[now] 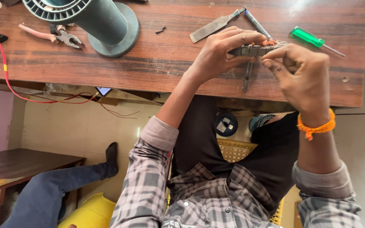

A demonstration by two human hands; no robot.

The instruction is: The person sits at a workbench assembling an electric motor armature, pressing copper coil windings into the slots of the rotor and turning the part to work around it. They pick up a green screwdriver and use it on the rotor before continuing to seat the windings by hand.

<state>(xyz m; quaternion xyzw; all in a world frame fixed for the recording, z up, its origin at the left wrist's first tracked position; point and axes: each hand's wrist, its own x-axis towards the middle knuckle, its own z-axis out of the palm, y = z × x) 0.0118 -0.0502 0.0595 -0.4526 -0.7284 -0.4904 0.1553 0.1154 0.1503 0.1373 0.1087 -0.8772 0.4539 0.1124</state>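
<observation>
Flat grey metal part [252,50], coppery winding perhaps.

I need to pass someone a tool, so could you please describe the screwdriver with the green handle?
On the wooden table, look just beyond the right hand. The screwdriver lies there at a slant, the only tool with a bright green handle, unlike the grey file beside it.

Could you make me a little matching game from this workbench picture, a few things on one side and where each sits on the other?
Things:
1. green-handled screwdriver
2. pliers
3. large spool
4. metal part

Places:
A. held between the left hand and right hand
B. far right of the table
C. far left of the table
D. standing right of the pliers

Pairs: 1-B, 2-C, 3-D, 4-A
</observation>
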